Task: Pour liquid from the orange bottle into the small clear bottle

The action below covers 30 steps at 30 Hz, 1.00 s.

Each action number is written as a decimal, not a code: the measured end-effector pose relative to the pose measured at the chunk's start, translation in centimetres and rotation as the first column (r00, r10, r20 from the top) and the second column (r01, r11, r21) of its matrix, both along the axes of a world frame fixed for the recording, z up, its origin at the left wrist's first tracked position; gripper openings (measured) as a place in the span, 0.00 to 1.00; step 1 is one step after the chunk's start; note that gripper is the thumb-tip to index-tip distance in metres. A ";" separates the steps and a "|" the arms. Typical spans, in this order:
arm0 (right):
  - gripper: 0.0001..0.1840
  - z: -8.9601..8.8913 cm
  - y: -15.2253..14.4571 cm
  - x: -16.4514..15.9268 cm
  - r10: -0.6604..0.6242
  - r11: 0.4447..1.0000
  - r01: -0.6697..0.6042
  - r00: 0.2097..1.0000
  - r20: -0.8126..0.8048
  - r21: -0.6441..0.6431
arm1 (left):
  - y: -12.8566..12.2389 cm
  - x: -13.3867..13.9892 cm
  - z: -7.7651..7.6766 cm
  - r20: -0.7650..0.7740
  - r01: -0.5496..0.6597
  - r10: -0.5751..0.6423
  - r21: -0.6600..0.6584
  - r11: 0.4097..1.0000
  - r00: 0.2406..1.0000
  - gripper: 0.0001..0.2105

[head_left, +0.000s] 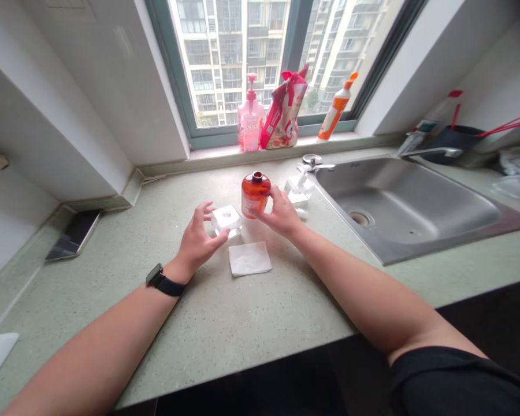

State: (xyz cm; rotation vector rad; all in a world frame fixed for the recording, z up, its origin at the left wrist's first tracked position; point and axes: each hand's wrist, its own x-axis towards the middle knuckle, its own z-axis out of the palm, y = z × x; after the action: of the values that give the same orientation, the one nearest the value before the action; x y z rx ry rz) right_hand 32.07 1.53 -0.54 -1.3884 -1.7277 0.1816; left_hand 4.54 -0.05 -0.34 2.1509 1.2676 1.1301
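Note:
My left hand (199,234), with a dark watch on its wrist, is curved round the left and near sides of a clear square bottle (226,218). Thumb and fingers appear to rest against its sides. An amber bottle (255,193) with an uncapped neck stands upright just to the right, my right hand (281,214) closed round its right side, thumb in front. In front of the two bottles lies a folded white paper sheet (250,259). Behind my right hand stands a clear bottle with a white pump (301,184), and a small white piece (302,214) lies near it, partly hidden.
A steel sink (411,202) with a tap (431,152) is set in the counter at right. Along the windowsill stand a pink pump bottle (251,118), a red bag (286,112) and an orange bottle (335,112). A phone (73,235) lies at left.

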 end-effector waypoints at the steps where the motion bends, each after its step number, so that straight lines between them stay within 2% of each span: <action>1: 0.37 -0.1 0.0 -0.1 -0.010 1.000 0.010 1.000 0.010 -0.014 | 0.0 0.0 0.0 0.003 -0.004 0.004 -0.011 1.000 1.000 0.37; 10: 0.36 -0.8 0.3 -0.5 -0.094 0.983 0.102 0.994 0.054 -0.151 | 0.2 0.2 -0.1 0.004 0.002 -0.002 -0.029 1.000 1.000 0.37; 12: 0.40 -0.3 0.2 -0.2 -0.093 0.983 0.094 0.996 0.019 -0.155 | 0.2 0.2 0.0 0.004 0.008 -0.008 -0.028 1.000 1.000 0.37; 14: 0.42 0.9 -0.3 0.4 -0.103 0.992 0.096 0.991 -0.085 -0.085 | 0.2 0.1 0.0 0.003 0.009 -0.008 -0.026 1.000 1.000 0.37; 17: 0.30 3.7 -2.0 0.8 -0.048 0.984 0.088 0.968 -0.246 0.157 | 0.2 0.1 0.0 0.002 0.007 -0.007 -0.025 1.000 1.000 0.37; 19: 0.16 5.5 -3.4 0.6 0.052 0.974 0.003 0.971 -0.234 0.229 | 0.2 0.1 0.0 0.011 0.011 -0.010 -0.026 1.000 1.000 0.37; 20: 0.10 6.3 -4.1 0.4 0.088 0.975 -0.045 0.978 -0.192 0.219 | 0.2 0.2 0.0 0.020 0.010 -0.010 -0.027 1.000 1.000 0.37; 22: 0.07 7.2 -5.2 -0.4 0.158 0.980 -0.144 0.982 -0.100 0.136 | 0.3 0.2 -0.1 0.037 0.001 0.000 -0.032 0.999 0.999 0.37; 25: 0.06 7.2 -5.9 -1.6 0.281 0.950 -0.267 0.957 0.070 -0.161 | 0.3 0.1 -0.1 0.053 -0.014 0.016 -0.036 0.999 0.998 0.37; 27: 0.05 6.6 -5.8 -2.1 0.319 0.897 -0.243 0.934 0.162 -0.369 | 0.3 0.1 -0.1 0.065 -0.017 0.019 -0.033 0.999 0.998 0.38; 30: 0.02 5.5 -5.4 -2.6 0.345 0.826 -0.141 0.892 0.292 -0.545 | 0.2 0.1 -0.1 0.079 -0.018 0.021 -0.031 0.999 0.997 0.37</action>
State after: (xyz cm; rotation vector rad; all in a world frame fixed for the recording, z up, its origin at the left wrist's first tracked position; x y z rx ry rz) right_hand 29.50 -3.87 4.96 -1.6480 -2.3065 0.5909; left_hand 4.60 0.17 -0.40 2.0552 1.2650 1.1846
